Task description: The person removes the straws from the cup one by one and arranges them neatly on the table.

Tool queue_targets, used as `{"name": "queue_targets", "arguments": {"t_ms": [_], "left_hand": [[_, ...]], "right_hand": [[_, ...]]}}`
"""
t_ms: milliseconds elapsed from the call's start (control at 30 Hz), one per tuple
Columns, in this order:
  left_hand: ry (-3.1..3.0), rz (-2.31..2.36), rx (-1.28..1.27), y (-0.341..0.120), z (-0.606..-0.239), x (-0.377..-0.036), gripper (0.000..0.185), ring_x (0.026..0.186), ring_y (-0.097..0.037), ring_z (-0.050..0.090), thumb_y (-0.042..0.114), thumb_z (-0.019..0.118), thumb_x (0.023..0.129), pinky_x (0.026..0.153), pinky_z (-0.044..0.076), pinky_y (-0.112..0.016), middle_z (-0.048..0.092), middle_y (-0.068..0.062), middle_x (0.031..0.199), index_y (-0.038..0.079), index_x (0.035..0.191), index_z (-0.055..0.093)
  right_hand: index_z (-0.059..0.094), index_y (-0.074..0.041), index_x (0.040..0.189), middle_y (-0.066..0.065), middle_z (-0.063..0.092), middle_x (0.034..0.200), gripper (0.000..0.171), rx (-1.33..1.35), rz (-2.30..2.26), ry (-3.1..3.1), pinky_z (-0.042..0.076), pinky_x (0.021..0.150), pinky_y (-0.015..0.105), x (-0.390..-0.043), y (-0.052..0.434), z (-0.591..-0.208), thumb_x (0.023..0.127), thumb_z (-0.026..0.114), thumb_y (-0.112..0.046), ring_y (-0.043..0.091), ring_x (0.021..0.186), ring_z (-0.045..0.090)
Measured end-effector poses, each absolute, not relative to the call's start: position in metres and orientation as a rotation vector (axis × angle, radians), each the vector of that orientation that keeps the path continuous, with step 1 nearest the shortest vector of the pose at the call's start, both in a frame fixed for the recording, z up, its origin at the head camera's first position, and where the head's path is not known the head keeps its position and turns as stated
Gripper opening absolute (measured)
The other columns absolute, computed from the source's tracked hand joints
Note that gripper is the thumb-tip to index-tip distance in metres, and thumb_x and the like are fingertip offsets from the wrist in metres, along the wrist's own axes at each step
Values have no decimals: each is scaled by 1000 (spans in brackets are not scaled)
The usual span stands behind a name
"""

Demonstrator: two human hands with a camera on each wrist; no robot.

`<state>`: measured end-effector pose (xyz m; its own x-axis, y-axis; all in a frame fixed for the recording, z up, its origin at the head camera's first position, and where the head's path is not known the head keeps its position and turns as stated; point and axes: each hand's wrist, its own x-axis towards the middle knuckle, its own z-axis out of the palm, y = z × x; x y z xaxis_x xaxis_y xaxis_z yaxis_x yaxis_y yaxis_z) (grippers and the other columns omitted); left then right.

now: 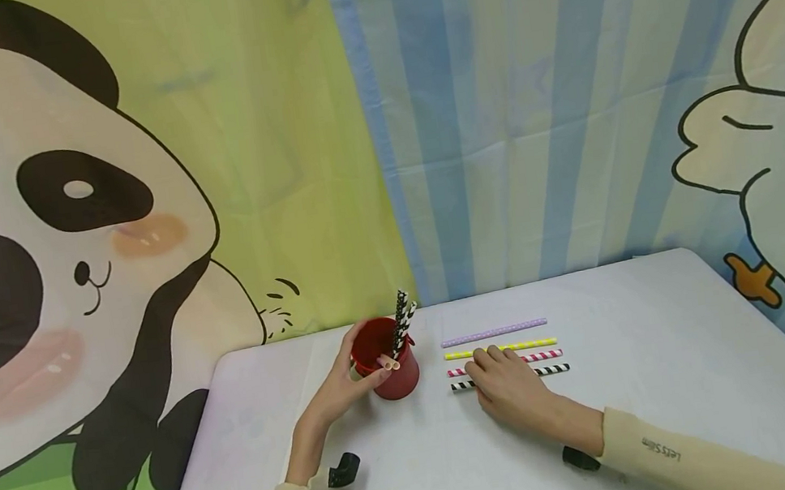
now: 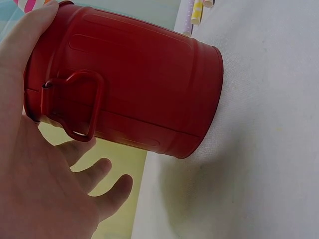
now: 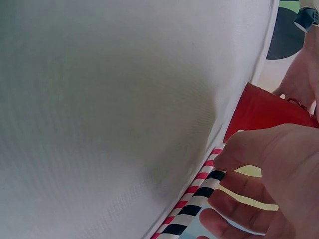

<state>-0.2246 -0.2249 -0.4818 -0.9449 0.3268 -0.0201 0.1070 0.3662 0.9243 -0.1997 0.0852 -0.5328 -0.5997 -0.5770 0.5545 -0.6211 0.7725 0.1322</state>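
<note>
**A:** ok so where was everything at that moment?

**B:** The red tin cup [image 1: 394,367] stood on the white table [image 1: 673,374], close to the panda backdrop [image 1: 71,260]. The left hand [image 1: 350,381] was wrapped round its side, thumb up by the rim, fingers curled behind it. The left wrist view showed the palm right against the little wire handle [image 2: 75,104]. A couple of black-and-white straws [image 1: 402,321] stuck up out of the cup.

**A:** and the other hand?

**B:** The right hand [image 1: 509,386] lay flat-ish on the table just right of the cup, over a row of four straws lying side by side: purple straw [image 1: 495,332] at the back, then yellow straw [image 1: 515,346], pink striped straw [image 1: 542,356], and black striped straw [image 1: 551,370] nearest the person. Fingertips sat on the pink and black ones. Fingers were loosely bent, fairly close together; couldn't tell whether they'd actually pinched a straw.
</note>
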Motion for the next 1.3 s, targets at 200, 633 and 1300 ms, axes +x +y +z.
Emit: {"name": "queue_targets", "arguments": {"t_ms": [200,633,1300], "left_hand": [[2416,1625,388,-225,-482,-225,88,152,-33,21,24,76,89,119,13,-70,31,-4,160,34,157,21],[2414,1627,382,-224,-481,-224,88,151,-33,23,25,76,88,118,14,-72,32,-4,159,34,157,22],[2425,1629,394,-224,-483,-224,87,149,-32,27,25,76,89,118,19,-70,33,-3,158,35,156,22]], "right_hand": [[55,-13,83,1,50,79,18,888,96,-2426,29,60,27,-201,85,-537,75,71,-12,20,70,45],[56,-11,82,3,50,80,12,905,118,-2459,29,62,28,-199,85,-539,77,67,-8,22,71,44],[54,-13,79,0,48,77,22,875,106,-2420,26,61,24,-201,85,-542,73,74,-12,19,68,44]]}}
